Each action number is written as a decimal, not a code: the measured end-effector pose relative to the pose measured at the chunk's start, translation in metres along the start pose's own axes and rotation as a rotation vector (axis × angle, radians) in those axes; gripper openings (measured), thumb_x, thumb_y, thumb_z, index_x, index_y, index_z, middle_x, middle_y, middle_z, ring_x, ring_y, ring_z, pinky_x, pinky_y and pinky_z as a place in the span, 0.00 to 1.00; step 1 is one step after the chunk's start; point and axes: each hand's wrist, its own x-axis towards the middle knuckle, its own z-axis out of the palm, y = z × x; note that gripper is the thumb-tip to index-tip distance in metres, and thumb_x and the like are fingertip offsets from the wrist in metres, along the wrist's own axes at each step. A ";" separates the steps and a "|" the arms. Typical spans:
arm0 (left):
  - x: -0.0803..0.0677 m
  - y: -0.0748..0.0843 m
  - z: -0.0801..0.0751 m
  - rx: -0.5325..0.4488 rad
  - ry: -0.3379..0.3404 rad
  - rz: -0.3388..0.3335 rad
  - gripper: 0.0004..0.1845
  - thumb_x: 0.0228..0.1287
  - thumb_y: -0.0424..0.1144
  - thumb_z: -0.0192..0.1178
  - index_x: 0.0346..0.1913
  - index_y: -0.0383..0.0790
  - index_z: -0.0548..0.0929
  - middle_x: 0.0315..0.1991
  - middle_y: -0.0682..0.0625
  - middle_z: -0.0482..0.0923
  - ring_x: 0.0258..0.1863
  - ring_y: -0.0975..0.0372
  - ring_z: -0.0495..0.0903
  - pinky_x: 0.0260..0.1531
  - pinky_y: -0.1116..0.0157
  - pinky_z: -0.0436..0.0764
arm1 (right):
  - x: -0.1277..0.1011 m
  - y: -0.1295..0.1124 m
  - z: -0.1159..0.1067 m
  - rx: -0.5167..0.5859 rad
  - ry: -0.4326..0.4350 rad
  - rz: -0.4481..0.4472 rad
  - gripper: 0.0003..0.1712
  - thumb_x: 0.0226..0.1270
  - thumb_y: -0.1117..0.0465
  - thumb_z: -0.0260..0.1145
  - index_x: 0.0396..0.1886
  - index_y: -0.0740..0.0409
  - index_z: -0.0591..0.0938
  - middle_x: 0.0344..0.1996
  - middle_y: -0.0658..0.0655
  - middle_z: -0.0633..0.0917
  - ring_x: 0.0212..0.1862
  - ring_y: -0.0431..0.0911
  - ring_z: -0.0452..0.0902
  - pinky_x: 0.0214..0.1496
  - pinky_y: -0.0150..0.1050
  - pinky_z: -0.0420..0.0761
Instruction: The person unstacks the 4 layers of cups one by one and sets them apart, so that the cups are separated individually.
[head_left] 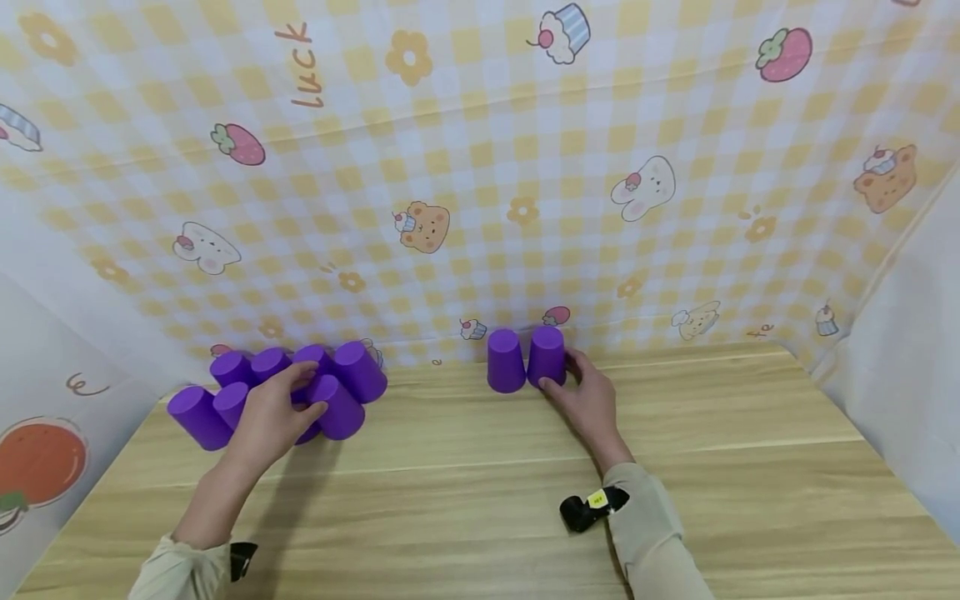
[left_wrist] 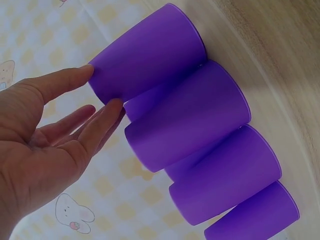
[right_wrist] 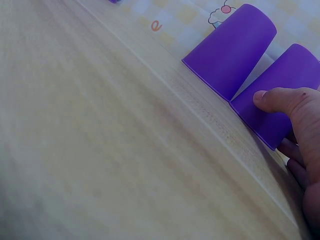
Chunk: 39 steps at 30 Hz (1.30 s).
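Observation:
Purple cups stand upside down in two groups on the table. At the left, my left hand [head_left: 273,417] reaches over a cluster and pinches the narrow top of its front right cup [head_left: 339,410] between thumb and fingers. In the left wrist view that pinched cup [left_wrist: 152,52] stands against a neighbouring cup [left_wrist: 190,117]. Nearer the middle, my right hand [head_left: 588,396] holds the right one of a pair, a purple cup [head_left: 547,358], thumb in front and fingers behind. The pair's other cup [head_left: 506,361] stands beside it, their rims meeting in the right wrist view.
Several more purple cups, among them the leftmost cup [head_left: 199,417], stand close together around the left hand, partly hidden by it. A checked cloth [head_left: 480,167] hangs right behind the wooden table [head_left: 450,500]. Black straps [head_left: 592,507] circle both wrists.

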 end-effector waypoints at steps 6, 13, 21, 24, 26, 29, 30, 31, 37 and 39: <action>-0.001 0.005 -0.005 0.006 0.053 0.040 0.29 0.52 0.30 0.67 0.56 0.23 0.71 0.47 0.27 0.75 0.42 0.38 0.78 0.37 0.48 0.80 | 0.000 0.002 0.000 -0.015 0.004 -0.014 0.34 0.52 0.58 0.73 0.59 0.62 0.73 0.52 0.64 0.79 0.53 0.55 0.75 0.58 0.46 0.72; 0.003 0.016 -0.005 -0.047 0.239 0.169 0.24 0.50 0.27 0.68 0.52 0.26 0.75 0.45 0.34 0.76 0.43 0.43 0.77 0.38 0.52 0.80 | 0.001 0.001 0.000 -0.013 -0.001 -0.003 0.35 0.52 0.58 0.74 0.60 0.62 0.72 0.52 0.64 0.79 0.53 0.55 0.75 0.58 0.46 0.72; 0.018 0.042 0.026 -0.158 0.272 0.315 0.23 0.44 0.27 0.72 0.47 0.28 0.79 0.44 0.38 0.79 0.44 0.49 0.79 0.40 0.58 0.81 | 0.000 0.001 0.000 -0.011 0.007 0.000 0.34 0.52 0.58 0.73 0.59 0.62 0.73 0.52 0.64 0.79 0.53 0.55 0.75 0.58 0.46 0.72; 0.023 0.056 0.041 -0.208 0.214 0.310 0.23 0.46 0.28 0.72 0.48 0.28 0.78 0.45 0.38 0.79 0.44 0.50 0.78 0.39 0.56 0.82 | 0.001 0.000 0.000 -0.012 0.006 0.003 0.34 0.52 0.58 0.73 0.59 0.62 0.72 0.52 0.64 0.79 0.53 0.55 0.75 0.58 0.46 0.72; 0.027 0.064 0.051 -0.225 0.173 0.294 0.23 0.47 0.30 0.71 0.49 0.30 0.79 0.46 0.39 0.79 0.45 0.51 0.78 0.39 0.56 0.82 | 0.001 0.000 0.000 -0.005 0.003 0.008 0.35 0.52 0.58 0.73 0.60 0.62 0.72 0.52 0.64 0.78 0.54 0.55 0.75 0.58 0.46 0.72; 0.033 0.077 0.065 -0.268 0.111 0.251 0.22 0.49 0.32 0.70 0.50 0.31 0.79 0.47 0.41 0.79 0.46 0.52 0.78 0.41 0.57 0.81 | 0.001 0.000 0.000 0.002 0.002 0.012 0.35 0.52 0.59 0.73 0.60 0.63 0.72 0.53 0.64 0.78 0.54 0.55 0.75 0.59 0.46 0.71; 0.034 0.080 0.070 -0.282 0.093 0.235 0.22 0.50 0.32 0.70 0.50 0.32 0.79 0.47 0.42 0.79 0.46 0.52 0.78 0.41 0.57 0.81 | 0.001 0.001 0.000 0.004 0.002 0.016 0.35 0.52 0.59 0.74 0.60 0.63 0.72 0.53 0.64 0.78 0.54 0.55 0.75 0.59 0.46 0.71; 0.036 0.083 0.074 -0.303 0.076 0.221 0.22 0.51 0.32 0.69 0.50 0.32 0.79 0.48 0.42 0.78 0.46 0.52 0.78 0.41 0.57 0.81 | 0.001 0.001 0.000 0.005 0.000 0.017 0.35 0.52 0.59 0.74 0.60 0.63 0.72 0.53 0.64 0.78 0.54 0.55 0.75 0.59 0.46 0.71; 0.046 0.100 0.094 -0.401 0.015 0.129 0.21 0.54 0.33 0.67 0.52 0.33 0.78 0.50 0.43 0.77 0.46 0.53 0.78 0.42 0.56 0.81 | 0.001 0.001 0.001 0.009 0.011 0.012 0.36 0.51 0.59 0.74 0.60 0.62 0.72 0.53 0.64 0.78 0.53 0.55 0.75 0.58 0.47 0.72; 0.048 0.105 0.099 -0.440 0.012 0.089 0.21 0.55 0.33 0.66 0.52 0.34 0.78 0.51 0.43 0.77 0.47 0.53 0.78 0.43 0.58 0.81 | 0.001 0.002 0.002 0.007 0.011 0.005 0.35 0.51 0.59 0.74 0.60 0.63 0.72 0.52 0.64 0.79 0.53 0.55 0.75 0.58 0.47 0.72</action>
